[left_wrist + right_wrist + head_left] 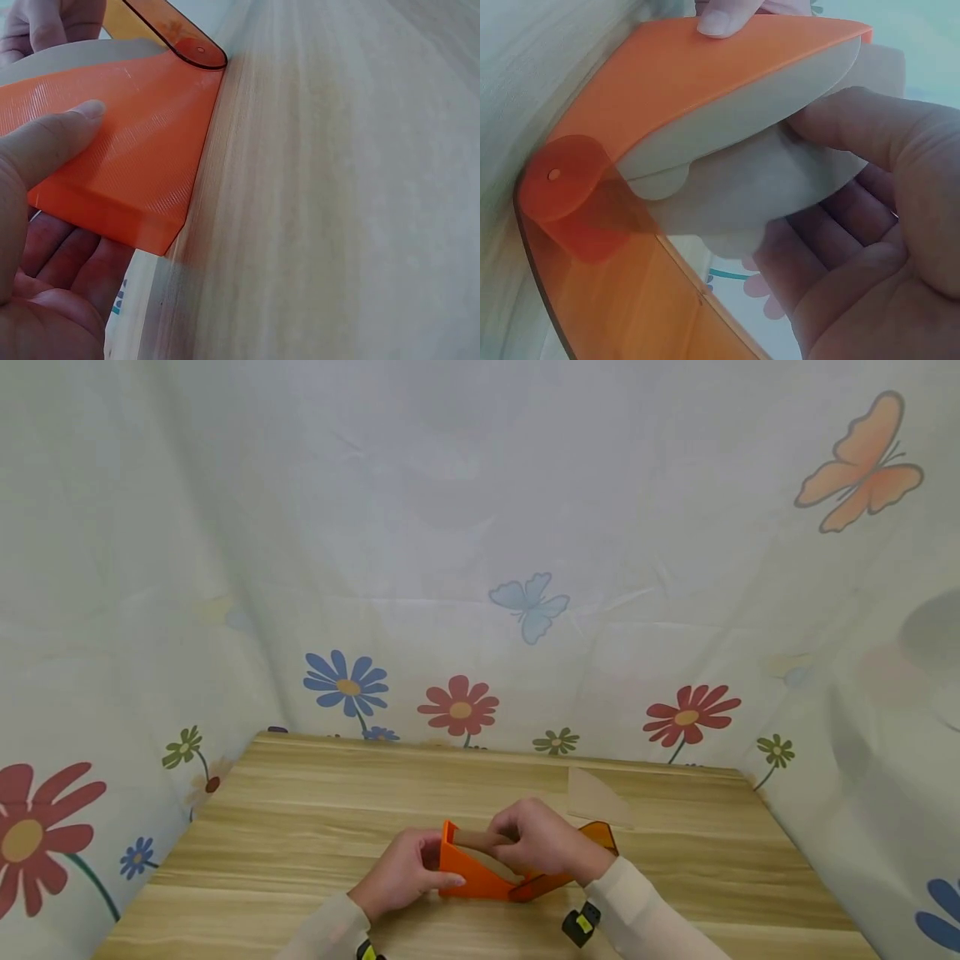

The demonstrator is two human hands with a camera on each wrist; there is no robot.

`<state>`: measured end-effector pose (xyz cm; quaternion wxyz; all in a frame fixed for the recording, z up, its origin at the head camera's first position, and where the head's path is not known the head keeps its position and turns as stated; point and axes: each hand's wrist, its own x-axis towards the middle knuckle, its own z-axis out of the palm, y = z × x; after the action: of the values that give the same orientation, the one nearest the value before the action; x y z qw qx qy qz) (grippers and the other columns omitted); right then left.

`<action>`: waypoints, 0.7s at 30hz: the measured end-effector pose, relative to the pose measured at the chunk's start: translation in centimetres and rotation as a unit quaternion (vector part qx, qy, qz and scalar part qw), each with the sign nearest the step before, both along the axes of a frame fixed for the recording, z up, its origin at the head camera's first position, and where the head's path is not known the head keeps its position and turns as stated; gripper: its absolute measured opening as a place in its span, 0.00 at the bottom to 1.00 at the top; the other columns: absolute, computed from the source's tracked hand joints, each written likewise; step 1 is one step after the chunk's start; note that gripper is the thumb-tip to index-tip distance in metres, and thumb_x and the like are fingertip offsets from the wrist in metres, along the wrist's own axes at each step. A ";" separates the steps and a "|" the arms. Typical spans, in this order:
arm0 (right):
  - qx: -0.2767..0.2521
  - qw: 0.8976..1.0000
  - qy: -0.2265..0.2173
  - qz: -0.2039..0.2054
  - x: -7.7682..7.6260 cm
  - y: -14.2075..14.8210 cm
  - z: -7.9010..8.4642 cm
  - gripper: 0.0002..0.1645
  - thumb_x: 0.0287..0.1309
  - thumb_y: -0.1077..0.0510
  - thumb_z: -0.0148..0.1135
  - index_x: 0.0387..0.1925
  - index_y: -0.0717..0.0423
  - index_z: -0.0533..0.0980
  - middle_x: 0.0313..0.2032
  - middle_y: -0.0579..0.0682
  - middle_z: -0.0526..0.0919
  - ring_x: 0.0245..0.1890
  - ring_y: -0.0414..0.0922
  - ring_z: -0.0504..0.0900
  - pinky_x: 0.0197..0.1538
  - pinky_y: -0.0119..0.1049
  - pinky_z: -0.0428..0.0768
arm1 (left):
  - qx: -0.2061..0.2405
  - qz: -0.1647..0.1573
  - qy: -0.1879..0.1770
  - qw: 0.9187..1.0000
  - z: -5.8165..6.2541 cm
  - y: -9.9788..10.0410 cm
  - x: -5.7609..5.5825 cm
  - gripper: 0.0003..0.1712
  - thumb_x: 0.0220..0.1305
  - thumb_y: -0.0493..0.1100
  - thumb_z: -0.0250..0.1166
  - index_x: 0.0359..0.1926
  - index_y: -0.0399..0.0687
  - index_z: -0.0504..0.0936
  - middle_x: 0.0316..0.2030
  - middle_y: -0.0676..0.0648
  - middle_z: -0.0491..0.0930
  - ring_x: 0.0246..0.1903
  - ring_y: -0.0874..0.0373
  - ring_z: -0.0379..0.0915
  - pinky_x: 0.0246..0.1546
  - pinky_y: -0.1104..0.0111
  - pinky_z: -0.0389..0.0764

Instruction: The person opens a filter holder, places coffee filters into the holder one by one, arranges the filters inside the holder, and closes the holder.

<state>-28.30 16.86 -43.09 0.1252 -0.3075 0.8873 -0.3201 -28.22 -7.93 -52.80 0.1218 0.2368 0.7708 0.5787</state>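
An orange filter case [474, 878] with a hinged see-through lid [667, 300] stands on the wooden table. My left hand [408, 870] holds its closed end, with the thumb on the near side and the fingers behind. Inside the case sits a stack of pale fan-shaped coffee filters [735, 124]. My right hand [538, 837] pinches a brownish coffee filter [720, 187] between thumb and fingers at the case's open side, partly out of it. In the right wrist view, small rounded tabs show on the papers. The lid is swung open to the right.
Behind the case, a single fan-shaped paper [596, 797] lies flat on the wooden table [337, 802]. A white curtain [420, 527] printed with flowers and butterflies surrounds the table at the back and sides.
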 end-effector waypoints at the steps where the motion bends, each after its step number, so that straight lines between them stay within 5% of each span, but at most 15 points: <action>1: 0.005 1.000 0.003 0.003 0.0 0.0 0.0 0.10 0.63 0.60 0.69 0.28 0.42 0.86 0.20 0.36 0.78 0.19 0.33 0.71 0.24 0.27 0.72 | 0.000 0.001 -0.002 1.000 0.0 0.0 0.0 0.24 0.57 0.51 0.79 0.54 0.56 0.86 0.46 0.54 0.89 0.43 0.60 0.84 0.47 0.74 0.83; 9: 0.024 0.999 -0.030 0.025 0.3 0.2 0.5 0.13 0.65 0.64 0.62 0.32 0.46 0.87 0.20 0.38 0.77 0.17 0.35 0.69 0.22 0.26 0.68 | 0.003 -0.001 -0.008 1.000 0.0 0.0 0.0 0.24 0.57 0.51 0.79 0.54 0.56 0.86 0.46 0.54 0.89 0.44 0.59 0.85 0.47 0.74 0.83; 14: 0.042 0.996 -0.065 0.038 0.5 0.1 0.5 0.17 0.64 0.68 0.56 0.37 0.48 0.88 0.27 0.38 0.82 0.23 0.35 0.73 0.31 0.27 0.73 | -0.002 0.002 -0.006 1.000 -0.1 0.1 -0.1 0.23 0.56 0.53 0.79 0.53 0.58 0.86 0.46 0.55 0.89 0.43 0.59 0.85 0.48 0.73 0.83; 21: 0.042 0.994 -0.079 0.060 0.8 0.0 0.5 0.11 0.59 0.68 0.61 0.35 0.53 0.86 0.29 0.44 0.86 0.25 0.33 0.76 0.37 0.25 0.78 | -0.005 0.001 0.000 1.000 0.0 0.1 0.0 0.22 0.57 0.54 0.78 0.52 0.58 0.86 0.46 0.55 0.89 0.43 0.58 0.85 0.48 0.73 0.83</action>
<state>-27.49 16.88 -42.56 0.2266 -0.3282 0.8672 -0.2982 -28.23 -7.83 -52.83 0.1228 0.2356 0.7739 0.5749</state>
